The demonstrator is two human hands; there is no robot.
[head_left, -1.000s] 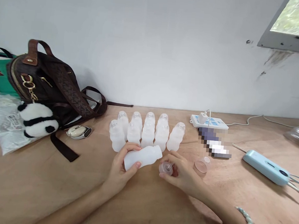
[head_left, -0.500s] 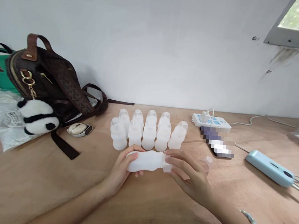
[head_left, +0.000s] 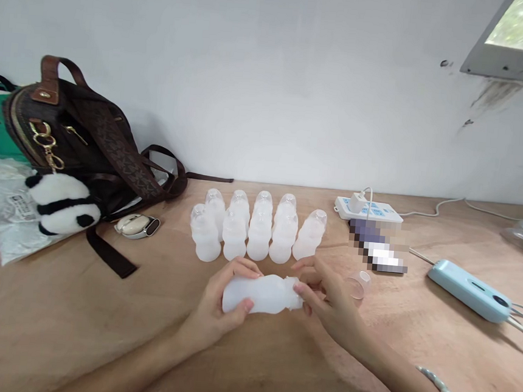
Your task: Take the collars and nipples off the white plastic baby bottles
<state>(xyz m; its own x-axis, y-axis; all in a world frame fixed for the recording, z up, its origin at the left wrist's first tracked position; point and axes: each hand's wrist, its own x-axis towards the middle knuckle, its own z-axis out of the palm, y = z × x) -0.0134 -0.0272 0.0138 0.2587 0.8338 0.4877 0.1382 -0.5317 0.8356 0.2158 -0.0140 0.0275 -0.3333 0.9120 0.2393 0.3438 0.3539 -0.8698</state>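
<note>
In the head view, the only one we have, we hold a small white plastic bottle (head_left: 262, 294) lying on its side just below the middle of the frame, lifted a little above the wooden table (head_left: 49, 324). Our left hand (head_left: 227, 306) wraps the bottle's base end, thumb underneath and fingers curled over the top. Our right hand (head_left: 332, 303) comes in from the lower right, its fingertips (head_left: 301, 289) pinched on the neck end, where a clear cap appears to sit; we cannot tell how far on it is.

We judge the step in hand to be fitting or twisting that cap onto the neck. The next move would call for a steady grip from the left hand while the right turns the cap square to the thread, without squeezing the soft body.

Just above the hands, at frame centre, stands a cluster of like bottles (head_left: 258, 229), all upright and capped, close to our fingers but apart from them. A loose clear cap (head_left: 357, 285) lies just right of the right hand. Further right sit a power strip (head_left: 370, 210) and a pale blue device (head_left: 468, 290); at the left, a brown bag (head_left: 83, 138) with a panda toy (head_left: 62, 204).
</note>
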